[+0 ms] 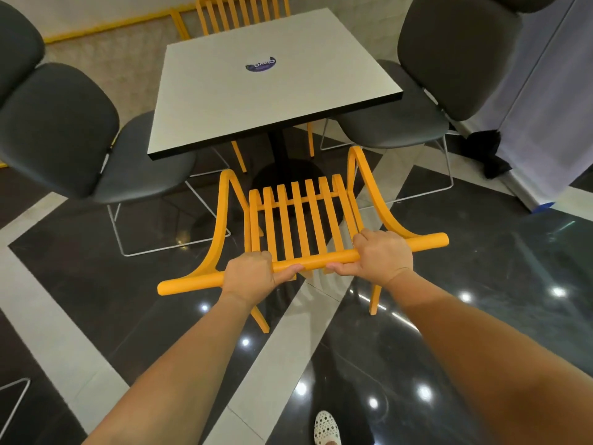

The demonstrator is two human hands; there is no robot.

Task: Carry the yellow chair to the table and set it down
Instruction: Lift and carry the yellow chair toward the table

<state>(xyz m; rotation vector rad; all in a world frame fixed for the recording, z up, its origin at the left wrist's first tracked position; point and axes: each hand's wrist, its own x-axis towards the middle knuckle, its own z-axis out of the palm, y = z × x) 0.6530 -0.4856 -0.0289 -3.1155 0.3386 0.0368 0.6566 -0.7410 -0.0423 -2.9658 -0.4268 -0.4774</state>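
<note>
A yellow chair (pixel 298 216) with a slatted back and curved armrests faces the near edge of the white square table (pixel 224 91). Its front part reaches under the tabletop, and its rear legs stand close to the dark glossy floor. My left hand (pixel 248 276) grips the round top rail left of centre. My right hand (pixel 382 255) grips the same rail right of centre. Both fists are wrapped around the rail.
A dark grey padded chair (pixel 64 130) stands at the table's left and another (pixel 449 59) at its right. A second yellow chair (pixel 234 14) sits at the far side. A black table pedestal (pixel 279 149) is under the top. My shoe (pixel 325 427) shows at the bottom.
</note>
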